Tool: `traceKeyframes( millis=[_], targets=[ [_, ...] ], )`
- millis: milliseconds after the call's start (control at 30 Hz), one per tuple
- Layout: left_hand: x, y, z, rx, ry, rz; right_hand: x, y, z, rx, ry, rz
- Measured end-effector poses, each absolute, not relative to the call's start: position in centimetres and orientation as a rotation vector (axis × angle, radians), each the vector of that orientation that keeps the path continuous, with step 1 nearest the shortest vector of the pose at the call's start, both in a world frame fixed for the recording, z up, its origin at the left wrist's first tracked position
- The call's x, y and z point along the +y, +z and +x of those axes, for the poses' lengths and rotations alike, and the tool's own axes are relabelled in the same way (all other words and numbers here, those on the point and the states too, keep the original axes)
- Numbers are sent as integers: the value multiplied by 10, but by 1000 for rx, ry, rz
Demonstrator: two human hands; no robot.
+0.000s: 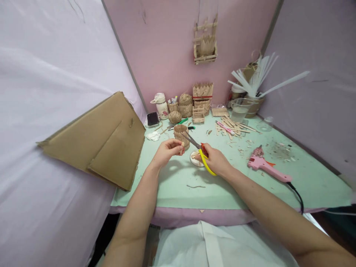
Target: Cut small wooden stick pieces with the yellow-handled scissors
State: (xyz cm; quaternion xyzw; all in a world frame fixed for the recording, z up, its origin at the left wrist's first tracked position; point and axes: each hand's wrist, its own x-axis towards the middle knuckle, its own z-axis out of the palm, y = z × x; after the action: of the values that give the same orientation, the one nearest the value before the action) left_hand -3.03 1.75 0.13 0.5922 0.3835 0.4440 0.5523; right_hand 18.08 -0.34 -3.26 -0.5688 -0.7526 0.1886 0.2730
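Note:
Between the fingertips of my left hand (169,150) is a short piece of wooden craft stick (182,148). My right hand (215,158) grips scissors (194,142) with a yellow and red handle; their blades are parted and point up and left, close to the stick piece. Just behind both hands stands a round cup made of craft sticks (181,134), partly covered by the blades and my left fingers. Below the scissors, a small round white dish (195,159) holds bits of stick and is partly hidden by my right hand.
A pink glue gun (268,170) lies at the right, its black cable running off the front edge. Loose craft sticks (232,126) and a pink pen are piled behind it. Twine balls (175,117), a bottle (161,106) and stick-made holders line the back. Cardboard (111,137) leans at the left.

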Motion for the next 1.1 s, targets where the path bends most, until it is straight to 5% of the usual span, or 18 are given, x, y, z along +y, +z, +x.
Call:
traceKeyframes(
  millis=[1100],
  targets=[
    [28, -5, -29, 907, 962, 836, 0, -36, 184, -2045, 491, -1541]
  ],
)
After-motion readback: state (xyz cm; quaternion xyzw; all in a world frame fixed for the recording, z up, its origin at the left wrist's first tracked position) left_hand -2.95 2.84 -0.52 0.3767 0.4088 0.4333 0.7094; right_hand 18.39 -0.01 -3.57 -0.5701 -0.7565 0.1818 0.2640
